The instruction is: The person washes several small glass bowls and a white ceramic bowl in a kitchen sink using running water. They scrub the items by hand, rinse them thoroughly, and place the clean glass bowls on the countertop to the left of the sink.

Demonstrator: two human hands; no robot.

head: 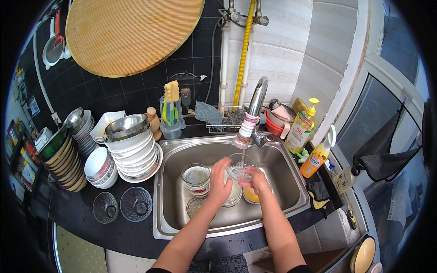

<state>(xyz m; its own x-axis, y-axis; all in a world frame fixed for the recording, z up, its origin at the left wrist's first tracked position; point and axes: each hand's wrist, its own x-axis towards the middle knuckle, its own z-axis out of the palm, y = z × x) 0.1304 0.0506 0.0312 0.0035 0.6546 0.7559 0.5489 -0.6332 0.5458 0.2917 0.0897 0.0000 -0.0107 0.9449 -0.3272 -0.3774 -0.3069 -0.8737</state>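
Under the running faucet, a clear glass bowl is held in my right hand, with water falling into it. My left hand is raised at the bowl's left side, its fingers apart; whether it touches the glass cannot be told. Below, in the steel sink, sit stacked glass bowls at the left, another glass bowl near the front, more bowls partly hidden by my hands, and a bowl with a yellow interior at the right.
Two glass bowls stand on the black counter left of the sink, near stacked white bowls and plates. A wire rack is behind the sink. A pump bottle and an orange spray bottle stand at the right.
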